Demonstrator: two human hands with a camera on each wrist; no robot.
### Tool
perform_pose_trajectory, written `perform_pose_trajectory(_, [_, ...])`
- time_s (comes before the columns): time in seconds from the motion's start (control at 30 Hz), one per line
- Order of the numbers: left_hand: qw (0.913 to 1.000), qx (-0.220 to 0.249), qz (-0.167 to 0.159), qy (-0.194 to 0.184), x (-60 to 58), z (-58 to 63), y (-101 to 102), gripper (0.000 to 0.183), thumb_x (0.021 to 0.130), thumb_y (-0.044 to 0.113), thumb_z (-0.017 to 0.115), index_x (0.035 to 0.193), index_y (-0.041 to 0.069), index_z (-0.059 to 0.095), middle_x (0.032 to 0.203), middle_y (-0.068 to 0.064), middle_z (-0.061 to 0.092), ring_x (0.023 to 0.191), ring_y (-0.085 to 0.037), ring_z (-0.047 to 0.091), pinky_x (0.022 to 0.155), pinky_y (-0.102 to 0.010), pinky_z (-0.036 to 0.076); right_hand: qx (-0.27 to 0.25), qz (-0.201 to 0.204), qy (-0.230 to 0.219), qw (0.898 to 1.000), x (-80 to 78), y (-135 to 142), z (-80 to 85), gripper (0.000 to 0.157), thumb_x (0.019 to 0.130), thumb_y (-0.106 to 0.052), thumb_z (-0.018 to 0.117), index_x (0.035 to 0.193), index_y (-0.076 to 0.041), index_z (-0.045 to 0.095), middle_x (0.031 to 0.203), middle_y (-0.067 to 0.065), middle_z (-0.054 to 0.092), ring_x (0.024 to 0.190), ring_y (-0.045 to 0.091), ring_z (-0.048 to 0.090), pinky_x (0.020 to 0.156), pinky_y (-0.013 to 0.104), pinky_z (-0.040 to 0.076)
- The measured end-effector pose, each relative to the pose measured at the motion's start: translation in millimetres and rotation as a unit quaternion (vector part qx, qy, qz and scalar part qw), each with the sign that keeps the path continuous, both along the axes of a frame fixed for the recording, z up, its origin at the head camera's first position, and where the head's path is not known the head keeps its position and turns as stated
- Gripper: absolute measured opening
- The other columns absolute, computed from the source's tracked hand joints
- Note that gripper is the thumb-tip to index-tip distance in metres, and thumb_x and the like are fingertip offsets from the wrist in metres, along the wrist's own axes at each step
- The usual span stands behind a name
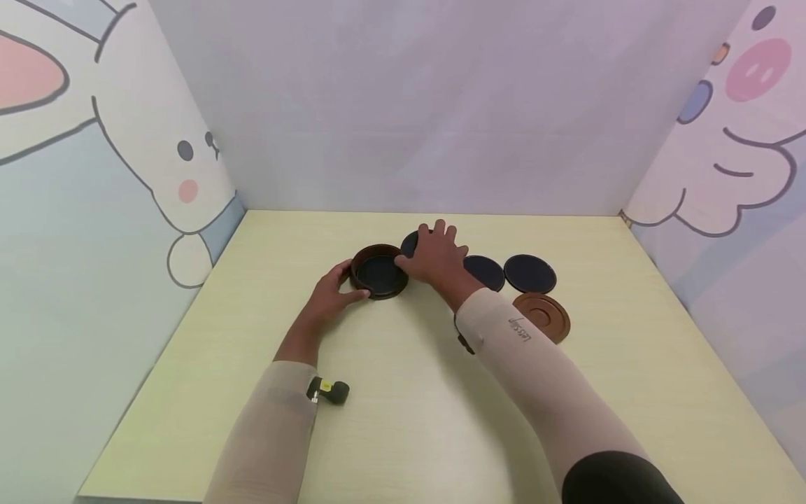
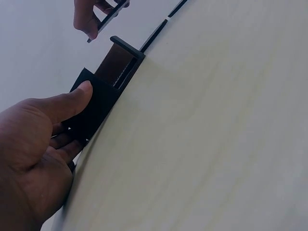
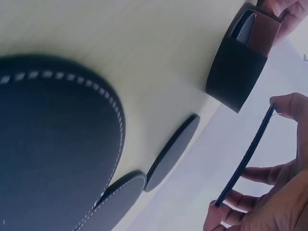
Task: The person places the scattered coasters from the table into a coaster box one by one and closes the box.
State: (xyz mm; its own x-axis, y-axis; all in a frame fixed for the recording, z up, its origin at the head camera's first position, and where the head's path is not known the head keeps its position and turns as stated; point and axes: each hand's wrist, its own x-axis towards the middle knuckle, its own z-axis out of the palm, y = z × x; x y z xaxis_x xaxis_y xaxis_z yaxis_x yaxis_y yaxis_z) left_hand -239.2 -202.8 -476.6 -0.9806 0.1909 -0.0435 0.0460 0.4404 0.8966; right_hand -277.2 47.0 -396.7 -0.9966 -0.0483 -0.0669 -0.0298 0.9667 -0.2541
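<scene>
A dark round coaster holder (image 1: 359, 276) with a brown inner wall and a cut-out in its side rests on the table. My left hand (image 1: 324, 297) grips its left side, thumb at the front and fingers behind, also plain in the left wrist view. My right hand (image 1: 436, 257) is raised just right of the holder. It pinches a thin dark coaster (image 3: 245, 156) by its edges, tilted, between thumb and fingertips. Another dark coaster (image 3: 174, 151) lies on the table beyond it. Inside the holder, a dark surface with pale stitching (image 3: 246, 28) shows.
To the right lie more dark coasters, one (image 1: 483, 271) partly behind the right forearm and one (image 1: 530, 273) farther right. A brown round lid (image 1: 546, 316) with ring grooves sits in front of them, partly covered by the sleeve. A pale wall (image 1: 403, 126) stands behind the table.
</scene>
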Motion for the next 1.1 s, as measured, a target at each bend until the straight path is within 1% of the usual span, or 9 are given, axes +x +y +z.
perform_pose_trajectory(0.2, [0.9999, -0.009, 0.001, -0.009, -0.2, 0.6, 1, 0.092, 0.098, 0.026, 0.085, 0.172, 0.009, 0.032, 0.179, -0.014, 0.034, 0.169, -0.033, 0.03, 0.14, -0.054, 0.026, 0.006, 0.037, 0.013, 0.999, 3.3, -11, -1.0, 0.093, 0.098, -0.068, 0.061, 0.168, -0.013, 0.036, 0.169, 0.02, 0.034, 0.154, 0.042, 0.036, 0.114, 0.074, 0.047])
perform_pose_trajectory(0.47, [0.9997, -0.014, 0.006, -0.019, -1.2, 1.0, 0, 0.094, 0.098, 0.027, 0.085, 0.173, 0.011, 0.031, 0.18, -0.012, 0.032, 0.169, -0.033, 0.03, 0.14, -0.054, 0.025, 0.001, 0.079, 0.034, 0.996, 5.6, -23, -5.5, 0.093, 0.099, -0.066, 0.062, 0.171, -0.015, 0.031, 0.169, 0.019, 0.038, 0.156, 0.042, 0.036, 0.12, 0.074, 0.042])
perform_pose_trajectory(0.57, [0.9996, -0.016, 0.006, -0.023, -1.3, 1.1, 0, 0.094, 0.099, 0.028, 0.084, 0.173, 0.011, 0.03, 0.181, -0.013, 0.031, 0.169, -0.033, 0.029, 0.141, -0.054, 0.024, -0.005, 0.093, 0.038, 0.995, 6.7, -27, -6.5, 0.096, 0.1, -0.065, 0.064, 0.172, -0.015, 0.028, 0.17, 0.019, 0.038, 0.157, 0.043, 0.037, 0.121, 0.075, 0.042])
perform_pose_trajectory(0.67, [0.9995, -0.017, 0.006, -0.027, -0.9, 1.9, 1, 0.094, 0.099, 0.027, 0.084, 0.173, 0.011, 0.03, 0.181, -0.013, 0.032, 0.169, -0.033, 0.029, 0.141, -0.054, 0.024, -0.001, 0.106, 0.041, 0.994, 7.7, -31, -8.4, 0.096, 0.099, -0.066, 0.064, 0.172, -0.015, 0.029, 0.17, 0.019, 0.039, 0.157, 0.042, 0.037, 0.121, 0.074, 0.043])
perform_pose_trajectory(0.9, [0.9997, -0.013, 0.004, -0.02, -0.4, 2.1, 1, 0.092, 0.099, 0.025, 0.084, 0.173, 0.012, 0.031, 0.18, -0.012, 0.033, 0.169, -0.032, 0.029, 0.141, -0.054, 0.023, 0.018, 0.13, 0.048, 0.99, 7.3, -40, -14.4, 0.094, 0.098, -0.065, 0.062, 0.172, -0.016, 0.03, 0.169, 0.016, 0.041, 0.155, 0.039, 0.04, 0.116, 0.069, 0.048])
perform_pose_trajectory(1.1, [0.9998, -0.015, -0.002, -0.013, 0.1, 2.2, 1, 0.092, 0.099, 0.024, 0.083, 0.173, 0.011, 0.03, 0.18, -0.014, 0.033, 0.169, -0.033, 0.028, 0.141, -0.054, 0.023, 0.024, 0.161, 0.047, 0.986, 8.1, -45, -15.7, 0.094, 0.098, -0.062, 0.062, 0.173, -0.018, 0.029, 0.168, 0.012, 0.042, 0.154, 0.036, 0.041, 0.117, 0.066, 0.047])
